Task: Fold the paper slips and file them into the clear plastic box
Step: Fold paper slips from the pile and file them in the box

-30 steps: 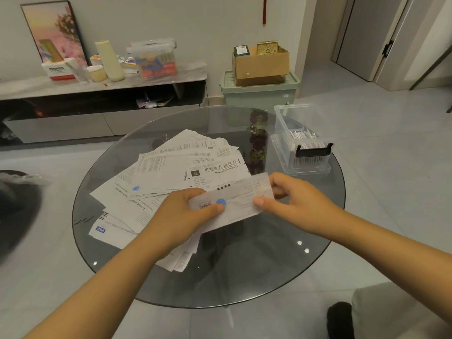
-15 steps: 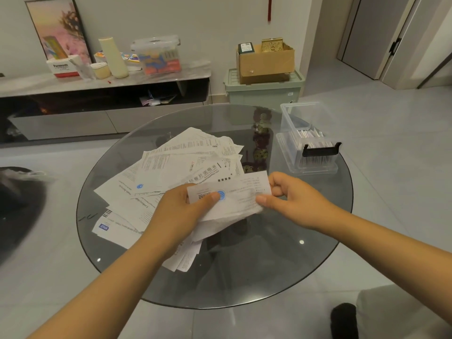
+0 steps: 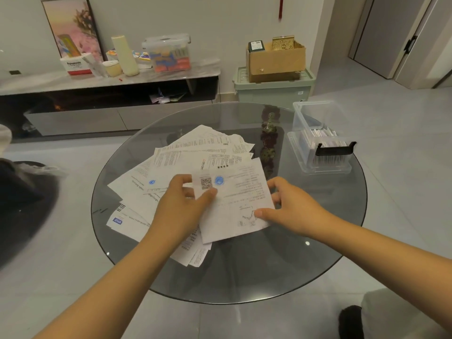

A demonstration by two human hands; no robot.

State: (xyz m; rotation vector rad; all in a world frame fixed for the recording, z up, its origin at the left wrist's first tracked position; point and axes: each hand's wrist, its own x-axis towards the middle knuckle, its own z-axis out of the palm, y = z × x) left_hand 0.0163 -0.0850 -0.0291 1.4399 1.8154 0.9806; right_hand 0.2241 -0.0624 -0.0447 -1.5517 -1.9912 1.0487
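Observation:
A white printed paper slip (image 3: 238, 201) with a blue round logo and a QR code is spread open over the round glass table (image 3: 244, 277). My left hand (image 3: 182, 204) pinches its left edge with the thumb on top. My right hand (image 3: 286, 206) grips its right edge, thumb near the lower right corner. Under it lies a fanned pile of paper slips (image 3: 186, 157). The clear plastic box (image 3: 318, 135) stands at the table's right rim, lid open, with several folded slips inside and a black latch on its front.
A low TV cabinet (image 3: 110, 79) with bottles, boxes and a lidded plastic container runs along the back wall. A green storage bin (image 3: 274, 89) carrying a cardboard box stands behind the table. A dark object lies on the floor at the left.
The slip was a narrow folded strip between both hands; now it is unfolded into a larger sheet. My hands have moved slightly apart and the view has shifted a little.

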